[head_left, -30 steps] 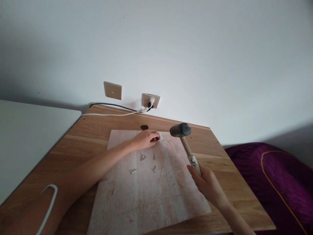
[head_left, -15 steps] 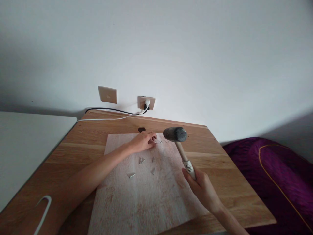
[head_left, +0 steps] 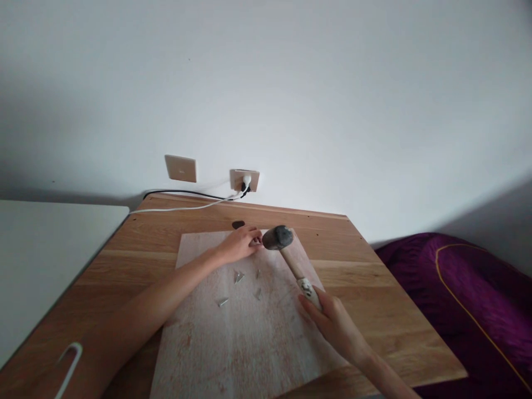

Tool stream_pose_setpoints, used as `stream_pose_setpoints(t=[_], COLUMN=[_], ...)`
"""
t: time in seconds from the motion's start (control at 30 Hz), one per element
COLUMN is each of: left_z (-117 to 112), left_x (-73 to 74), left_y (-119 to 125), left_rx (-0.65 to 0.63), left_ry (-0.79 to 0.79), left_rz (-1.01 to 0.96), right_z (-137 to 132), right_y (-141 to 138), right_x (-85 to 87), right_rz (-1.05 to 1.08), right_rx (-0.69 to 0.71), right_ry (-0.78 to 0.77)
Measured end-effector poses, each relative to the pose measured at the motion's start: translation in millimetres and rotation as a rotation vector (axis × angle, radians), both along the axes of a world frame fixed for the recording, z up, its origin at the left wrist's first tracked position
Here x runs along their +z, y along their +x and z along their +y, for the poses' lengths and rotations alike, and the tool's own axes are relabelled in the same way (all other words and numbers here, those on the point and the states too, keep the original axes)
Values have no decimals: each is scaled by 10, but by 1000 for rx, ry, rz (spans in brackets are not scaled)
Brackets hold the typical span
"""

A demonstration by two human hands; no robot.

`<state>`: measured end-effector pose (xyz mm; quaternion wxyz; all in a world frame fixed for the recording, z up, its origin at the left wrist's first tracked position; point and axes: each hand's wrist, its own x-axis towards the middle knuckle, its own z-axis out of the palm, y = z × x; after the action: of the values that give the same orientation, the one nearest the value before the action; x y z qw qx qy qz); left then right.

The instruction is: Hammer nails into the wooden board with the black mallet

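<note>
My right hand (head_left: 332, 318) is wrapped round the white-taped grip of a rubber mallet (head_left: 278, 238), whose dark head is over the far right part of a pale wooden board (head_left: 233, 354). Just left of the mallet head, my left hand (head_left: 243, 243) rests on the board, fingertips pinched together around a small silver nail (head_left: 256, 241), mostly hidden by the fingers. Several more small silver nails (head_left: 239, 277) are on the board nearer to me, one nail (head_left: 223, 302) to the front left. The mallet head hides the board's far right part.
The board lies on a wooden table (head_left: 399, 327) against a white wall. A socket (head_left: 244, 180) with a plug and cables (head_left: 178, 209) is behind it. A white surface (head_left: 54, 244) stands at left, a purple cushion-like thing (head_left: 415, 260) at right. A white hook-shaped thing (head_left: 70, 366) is near my left arm.
The mallet has moved left and slightly down, its head now close beside my left hand. My left hand stays pinched at about the same place on the board. The view has shifted slightly.
</note>
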<state>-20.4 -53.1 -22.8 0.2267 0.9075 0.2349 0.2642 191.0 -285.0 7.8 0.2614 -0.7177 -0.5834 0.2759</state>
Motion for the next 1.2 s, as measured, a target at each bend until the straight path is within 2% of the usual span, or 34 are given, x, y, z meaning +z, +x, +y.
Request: stream_pose_setpoints(t=[0.1,0.2,0.33,0.4,0.47,0.57,0.63,0.73,0.87,0.93,1.1,1.2], left_z=[10,9,9,15,24,31,26,8,2,12,36,35], left_x=[-9,-13,-33,-56,-80,-90,-71,-30,-22,-41,-67,-66], left_y=[4,-2,-20,-25,-24,-17,-13,-13,-16,-17,-10,4], left_rx=[-7,-14,-31,-25,-23,-13,3,1,-16,-5,-47,-51], left_ry=[-37,-32,-50,-75,-90,-93,-78,-69,-61,-60,-60,-70], left_rz=[-1,23,18,-18,-50,-58,-53,-60,-76,-61,-28,-47], right_z=[44,38,-122,-194,-211,-118,-9,137,204,186,105,87], right_y=[-4,-12,-57,-80,-97,-112,-113,-90,-15,12,2,-5], right_x=[-2,115,444,575,601,430,256,85,124,186,258,232], right_rz=[-19,-24,156,285,299,141,47,-15,-112,-100,190,287], right_rx=[18,2,-165,-156,-144,-119,-28,39,80,47,-154,-190], right_ry=[7,71,298,443,495,332,148,9,-32,-17,-46,-91])
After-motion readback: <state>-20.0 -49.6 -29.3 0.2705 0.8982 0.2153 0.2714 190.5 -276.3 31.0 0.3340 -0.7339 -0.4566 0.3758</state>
